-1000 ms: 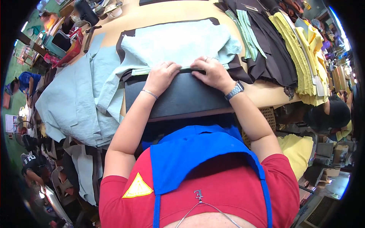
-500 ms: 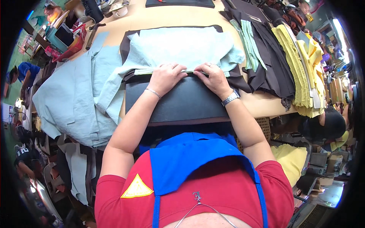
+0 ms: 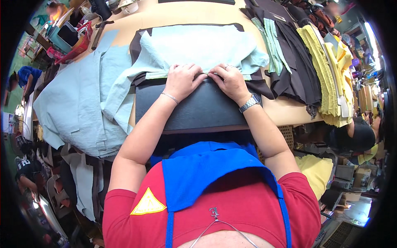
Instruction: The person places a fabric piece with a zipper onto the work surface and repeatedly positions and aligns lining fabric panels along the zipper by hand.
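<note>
A light blue cloth [image 3: 198, 45] lies over a dark brown piece [image 3: 135, 46] in front of me, bunched at both sides. Along its near edge runs a narrow green-and-white striped strip [image 3: 156, 75]. My left hand [image 3: 182, 81] and my right hand [image 3: 230, 84] meet at the middle of this edge. Both pinch it between thumb and fingers, with the thumbs nearly touching. What exactly lies between the fingertips is partly hidden. Under my wrists is a flat black board [image 3: 190, 108] at the table's near side.
More light blue cloth [image 3: 82, 103] drapes over the table's left side. A hammer [image 3: 99, 34] and a red basket [image 3: 80, 48] lie beyond it. To the right are dark brown pieces [image 3: 295, 66], striped strips [image 3: 273, 45] and yellow pieces [image 3: 320, 74]. Other people work around the table.
My hands have drawn together along the strip, so the fingertips now meet. The right fingers have closed more tightly at the cloth's edge, and the view has shifted slightly.
</note>
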Demonstrator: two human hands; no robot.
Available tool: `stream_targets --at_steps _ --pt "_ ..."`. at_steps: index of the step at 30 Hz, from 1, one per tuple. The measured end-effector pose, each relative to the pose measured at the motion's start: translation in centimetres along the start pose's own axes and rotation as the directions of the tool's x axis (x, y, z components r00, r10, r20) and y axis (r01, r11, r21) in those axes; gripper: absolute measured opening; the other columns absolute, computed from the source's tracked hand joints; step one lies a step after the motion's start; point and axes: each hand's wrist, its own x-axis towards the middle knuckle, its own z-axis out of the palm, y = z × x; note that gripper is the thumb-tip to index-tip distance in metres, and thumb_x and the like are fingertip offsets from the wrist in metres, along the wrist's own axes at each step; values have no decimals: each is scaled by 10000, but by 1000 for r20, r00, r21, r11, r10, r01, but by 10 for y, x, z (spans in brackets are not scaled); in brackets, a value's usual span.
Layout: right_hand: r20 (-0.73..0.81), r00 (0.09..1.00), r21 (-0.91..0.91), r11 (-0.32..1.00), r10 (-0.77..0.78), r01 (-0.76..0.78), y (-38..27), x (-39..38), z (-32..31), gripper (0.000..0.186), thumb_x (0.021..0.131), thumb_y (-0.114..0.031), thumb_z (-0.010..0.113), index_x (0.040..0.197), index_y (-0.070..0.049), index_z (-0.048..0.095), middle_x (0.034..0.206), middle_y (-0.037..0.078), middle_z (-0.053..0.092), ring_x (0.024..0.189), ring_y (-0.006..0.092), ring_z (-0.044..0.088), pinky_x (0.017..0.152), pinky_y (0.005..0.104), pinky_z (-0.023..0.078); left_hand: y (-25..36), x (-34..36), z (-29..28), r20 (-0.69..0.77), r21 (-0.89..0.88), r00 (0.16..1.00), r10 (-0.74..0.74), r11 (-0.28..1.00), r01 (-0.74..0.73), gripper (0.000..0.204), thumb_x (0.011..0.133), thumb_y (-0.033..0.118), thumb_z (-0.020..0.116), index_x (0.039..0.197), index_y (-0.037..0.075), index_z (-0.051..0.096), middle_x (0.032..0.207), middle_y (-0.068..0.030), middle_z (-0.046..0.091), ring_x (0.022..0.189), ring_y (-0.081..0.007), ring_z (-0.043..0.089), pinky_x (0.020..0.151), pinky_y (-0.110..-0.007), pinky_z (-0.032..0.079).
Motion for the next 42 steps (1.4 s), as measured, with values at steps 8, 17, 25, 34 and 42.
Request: stream_targets --at_steps 8,17,25,34,42 --pt "32 992 10 992 124 -124 -2 1 1 125 955 -178 724 965 -55 702 931 111 707 894 342 668 797 438 524 1 -1 -1 20 3 999 -47 999 47 167 912 351 757 940 186 749 970 8 723 943 -225 695 955 -427 448" --pt "134 989 -49 997 69 -63 1 -24 -24 117 952 -207 728 996 -99 732 1021 66 728 990 292 666 859 432 509 -9 -20 -7 20 -49 999 44 998 -43 147 906 285 762 1004 179 788 1044 -13 720 995 -245 681 904 -426 497" --pt "197 980 -110 994 7 15 -12 -53 -51 278 929 -141 747 1198 -74 721 1297 128 702 1223 344 643 1075 467 496 -3 -82 -59 121 84 992 40 995 -51 502 951 391 727 1346 90 654 1418 -120 639 1366 -321 567 1115 -468 458" --pt "125 991 -138 990 36 -18 -23 -66 -65 384 891 -23 758 1270 -44 696 1358 158 665 1256 367 618 1086 451 478 -85 -107 -176 -284 178 882 -377 883 434 292 989 287 677 1233 133 720 1134 -150 751 1014 -355 717 873 -470 565" --pt "94 994 -49 997 60 -55 -22 -59 -54 279 902 -11 739 1179 -33 715 1208 138 720 1124 345 666 1008 434 511 -241 -215 -257 -343 569 446 -827 195 799 323 1001 375 650 1211 135 707 1220 -167 716 1117 -387 696 925 -497 568"
